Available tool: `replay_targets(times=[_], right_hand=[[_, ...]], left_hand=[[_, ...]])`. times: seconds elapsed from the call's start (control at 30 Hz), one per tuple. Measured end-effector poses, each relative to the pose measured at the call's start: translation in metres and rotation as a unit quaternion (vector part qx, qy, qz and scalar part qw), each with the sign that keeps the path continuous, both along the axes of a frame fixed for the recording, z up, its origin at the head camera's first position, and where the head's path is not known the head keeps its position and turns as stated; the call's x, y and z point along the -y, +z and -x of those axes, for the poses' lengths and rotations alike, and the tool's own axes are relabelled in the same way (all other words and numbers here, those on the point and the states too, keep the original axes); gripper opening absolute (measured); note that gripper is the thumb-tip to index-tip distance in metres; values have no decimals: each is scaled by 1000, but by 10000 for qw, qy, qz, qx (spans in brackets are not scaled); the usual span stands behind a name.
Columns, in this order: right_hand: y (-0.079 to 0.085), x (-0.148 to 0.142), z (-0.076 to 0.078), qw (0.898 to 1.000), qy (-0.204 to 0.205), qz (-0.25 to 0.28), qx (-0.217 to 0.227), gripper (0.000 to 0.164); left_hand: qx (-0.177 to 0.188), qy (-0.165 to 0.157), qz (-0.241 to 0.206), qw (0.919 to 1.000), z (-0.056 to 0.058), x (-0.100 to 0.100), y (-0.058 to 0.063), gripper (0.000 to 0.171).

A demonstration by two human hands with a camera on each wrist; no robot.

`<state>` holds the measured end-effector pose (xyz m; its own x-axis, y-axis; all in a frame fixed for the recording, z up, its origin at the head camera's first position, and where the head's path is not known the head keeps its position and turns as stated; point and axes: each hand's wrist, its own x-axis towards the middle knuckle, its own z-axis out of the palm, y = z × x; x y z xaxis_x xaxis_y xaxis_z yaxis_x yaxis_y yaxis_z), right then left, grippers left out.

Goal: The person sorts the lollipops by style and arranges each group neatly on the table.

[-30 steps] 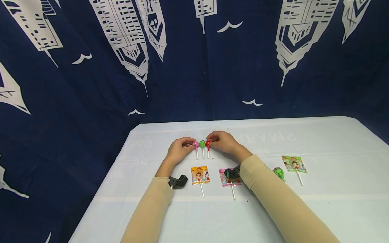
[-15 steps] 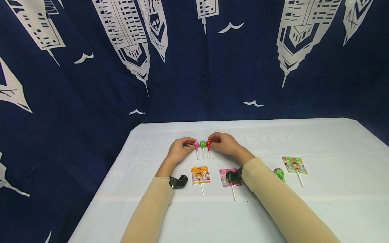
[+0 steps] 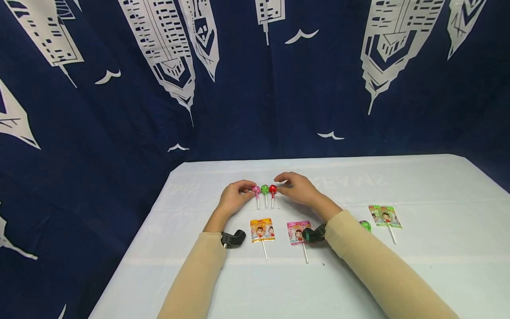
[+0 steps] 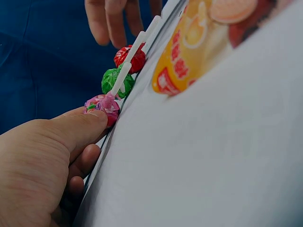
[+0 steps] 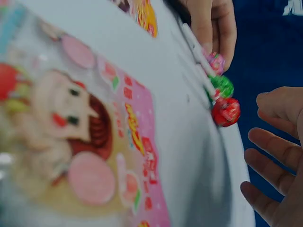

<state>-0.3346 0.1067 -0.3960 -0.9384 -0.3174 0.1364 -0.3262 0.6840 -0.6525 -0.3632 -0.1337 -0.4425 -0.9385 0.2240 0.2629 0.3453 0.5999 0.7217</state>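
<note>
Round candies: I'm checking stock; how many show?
4: pink candy pinched by the left hand, green candy beside it, red candy near the right hand, and a second green candy partly behind the right sleeve, which may hide more.

Round-headed lollipops in the near-touching row: three. One pink lollipop, one green lollipop, one red lollipop. Off to the right, one more round head, a green ball, partly behind the right sleeve. Round heads, total: four. Flat packets: three. One orange packet, one pink packet, one green packet. White sticks in sight: six, three in the row, three at the packets. Hands: two, one left hand, one right hand. Beige sleeves: two, counting the left sleeve. Black wrist mounts: two, one left mount, one right mount. Table: one. Dark blue cloth: one.
</note>
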Motion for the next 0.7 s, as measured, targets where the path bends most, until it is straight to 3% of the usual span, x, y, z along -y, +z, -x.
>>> replay_targets(times=[0.27,0.53,0.7], right_hand=[[20,-11,-30,9982,129,-53,-587,33],[36,-29,-61,9967,125,54,-803,33],[38,-44,-76,9960,110,111,-875,32]], left_hand=[[-37,40,54,10000,1,0,-1,25],[-30,19,53,10000,-1,0,0,25],[25,21,39,10000,-1,0,0,26]])
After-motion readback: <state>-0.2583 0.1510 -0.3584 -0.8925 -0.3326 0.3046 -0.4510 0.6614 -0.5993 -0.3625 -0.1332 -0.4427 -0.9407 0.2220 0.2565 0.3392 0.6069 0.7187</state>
